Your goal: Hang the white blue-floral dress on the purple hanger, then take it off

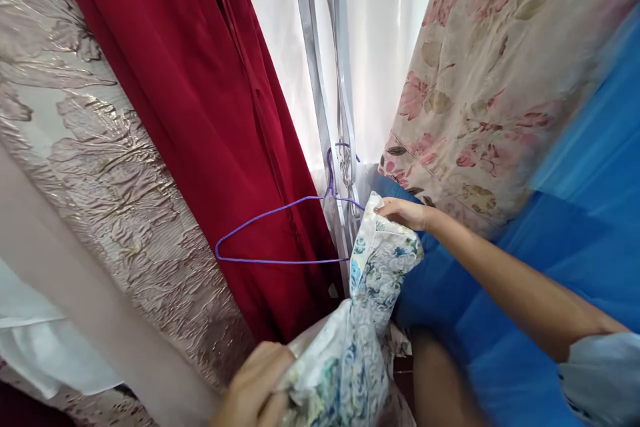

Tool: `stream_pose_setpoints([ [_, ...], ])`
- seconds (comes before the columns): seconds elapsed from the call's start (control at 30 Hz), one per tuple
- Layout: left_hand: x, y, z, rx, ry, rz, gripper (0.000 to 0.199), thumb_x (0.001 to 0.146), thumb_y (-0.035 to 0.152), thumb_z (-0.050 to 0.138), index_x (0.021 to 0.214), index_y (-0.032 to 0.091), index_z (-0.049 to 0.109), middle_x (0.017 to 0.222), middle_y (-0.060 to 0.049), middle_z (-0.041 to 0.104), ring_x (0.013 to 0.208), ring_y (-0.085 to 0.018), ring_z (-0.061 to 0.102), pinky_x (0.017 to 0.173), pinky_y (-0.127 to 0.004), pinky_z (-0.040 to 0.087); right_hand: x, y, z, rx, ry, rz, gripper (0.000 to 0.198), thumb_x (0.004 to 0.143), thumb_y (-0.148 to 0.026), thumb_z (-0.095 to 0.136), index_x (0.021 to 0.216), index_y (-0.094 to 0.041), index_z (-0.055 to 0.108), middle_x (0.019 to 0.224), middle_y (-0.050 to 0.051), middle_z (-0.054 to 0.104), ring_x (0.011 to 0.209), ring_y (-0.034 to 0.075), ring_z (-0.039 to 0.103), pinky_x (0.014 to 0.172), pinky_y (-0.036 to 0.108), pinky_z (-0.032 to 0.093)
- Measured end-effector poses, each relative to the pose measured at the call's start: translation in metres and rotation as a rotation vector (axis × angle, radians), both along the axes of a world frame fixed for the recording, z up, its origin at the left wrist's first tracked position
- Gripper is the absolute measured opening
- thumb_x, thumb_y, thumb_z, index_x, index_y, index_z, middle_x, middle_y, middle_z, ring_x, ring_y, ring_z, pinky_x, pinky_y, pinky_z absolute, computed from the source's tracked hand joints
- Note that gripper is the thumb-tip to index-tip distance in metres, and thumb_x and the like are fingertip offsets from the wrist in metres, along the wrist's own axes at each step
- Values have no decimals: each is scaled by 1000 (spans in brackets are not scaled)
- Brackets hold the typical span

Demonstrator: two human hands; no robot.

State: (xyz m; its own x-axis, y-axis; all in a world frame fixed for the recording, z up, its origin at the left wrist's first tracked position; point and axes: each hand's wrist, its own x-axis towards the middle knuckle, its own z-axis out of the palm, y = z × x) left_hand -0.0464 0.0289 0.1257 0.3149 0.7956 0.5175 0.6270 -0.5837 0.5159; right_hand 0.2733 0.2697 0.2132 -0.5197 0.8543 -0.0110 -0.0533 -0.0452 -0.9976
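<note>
A purple clothes hanger (285, 261) hangs by its hook from a grey metal stand. Over its right side lies one end of a white floral dress (377, 280), patterned in blue, green and yellow, which hides that end of the hanger. My right hand (403, 211) pinches the dress at its upper edge, beside the hanger's right shoulder. Lower down, my left hand (260, 380) has its fingers curled on the dress's left edge. The left side of the hanger is bare. The bottom of the dress runs out of view.
A red garment (200, 113) and a textured pink-and-cream one (115, 140) hang at the left. Rose-patterned cloth (480, 100) and blue fabric (575, 247) fill the right. Grey metal bars (313, 47) stand before a white curtain (390, 33).
</note>
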Motion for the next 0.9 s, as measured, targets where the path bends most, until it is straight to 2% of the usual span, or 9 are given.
stream_pose_setpoints([
  [0.17, -76, 40, 37, 98, 296, 280, 20, 90, 22, 49, 86, 23, 69, 91, -5, 69, 87, -24, 61, 78, -32, 46, 13, -9, -2, -33, 73, 66, 22, 62, -31, 82, 66, -15, 67, 69, 8, 76, 61, 22, 71, 60, 31, 55],
  [0.27, -104, 74, 64, 109, 354, 435, 25, 87, 18, 46, 94, 24, 70, 106, -6, 73, 100, -27, 63, 86, -36, 48, 18, -8, 5, -49, 56, 62, 22, 63, -29, 84, 68, -15, 68, 73, 10, 77, 62, 24, 72, 59, 33, 56],
  [0.4, -95, 107, 107, 284, 209, 515, 27, 85, 12, 42, 93, 21, 66, 125, -7, 70, 115, -27, 62, 102, -42, 46, 21, -7, 12, -65, -4, -1, 18, 65, -26, 82, 72, -14, 70, 74, 11, 77, 60, 23, 72, 57, 33, 56],
  [0.47, -73, 119, 126, 381, 49, 479, 26, 82, 9, 43, 91, 20, 64, 123, -8, 69, 118, -25, 62, 106, -41, 45, 22, -9, 14, -36, -34, 15, 18, 67, -27, 81, 72, -14, 70, 74, 11, 77, 59, 21, 71, 56, 31, 55],
  [0.53, -47, 130, 138, 352, -146, 374, 26, 83, 12, 48, 103, 20, 63, 130, -9, 65, 115, -22, 65, 103, -37, 49, 20, -11, 13, -2, -66, 52, 20, 67, -30, 79, 74, -13, 72, 74, 10, 76, 60, 20, 69, 57, 29, 54],
  [0.63, -17, 139, 141, 155, -322, 240, 50, 83, 25, 64, 131, 24, 50, 149, -11, 49, 102, -19, 70, 92, -34, 56, 16, -15, 8, 52, -121, 27, 23, 66, -29, 79, 81, -13, 73, 77, 8, 75, 64, 20, 68, 59, 28, 52],
  [0.7, -11, 138, 133, 88, -282, 259, 45, 86, 35, 67, 127, 23, 54, 139, -10, 58, 100, -19, 70, 92, -35, 56, 15, -17, 3, 142, -162, -102, 27, 65, -28, 79, 88, -15, 71, 82, 7, 75, 67, 19, 67, 60, 27, 50],
  [0.8, -20, 132, 113, 89, -151, 322, 30, 92, 44, 60, 111, 21, 65, 111, -6, 71, 106, -22, 67, 98, -36, 51, 20, -23, -6, 296, -189, -355, 26, 71, -33, 78, 87, -18, 65, 82, 2, 69, 68, 15, 61, 61, 24, 44],
  [0.9, -33, 124, 96, 133, -101, 358, 31, 93, 44, 60, 114, 22, 67, 110, -4, 73, 105, -22, 67, 97, -32, 50, 31, -39, -16, 434, -203, -457, 30, 86, -46, 67, 75, -18, 59, 72, -2, 57, 66, 12, 50, 60, 23, 36],
])
